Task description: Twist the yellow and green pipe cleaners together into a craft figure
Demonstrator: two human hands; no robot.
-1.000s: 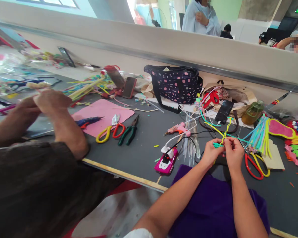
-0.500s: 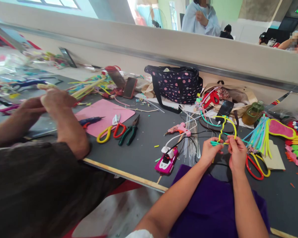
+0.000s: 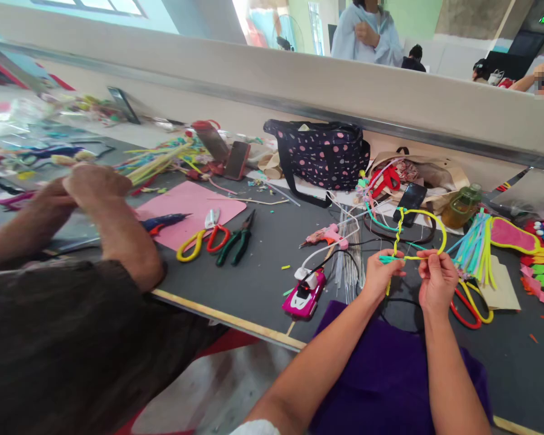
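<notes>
Your left hand (image 3: 381,275) and right hand (image 3: 436,279) are both pinched shut on a yellow pipe cleaner (image 3: 428,216) — bent into a loop above the dark table (image 3: 258,272), a twisted yellow-and-teal strand down its left side. Where the ends meet is hidden under your fingers (image 3: 428,260).

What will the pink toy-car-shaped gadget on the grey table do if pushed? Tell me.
The pink toy-car-shaped gadget probably slides lightly rather than rolls; no wheels show. Its attached white cable would likely drag along.
</notes>
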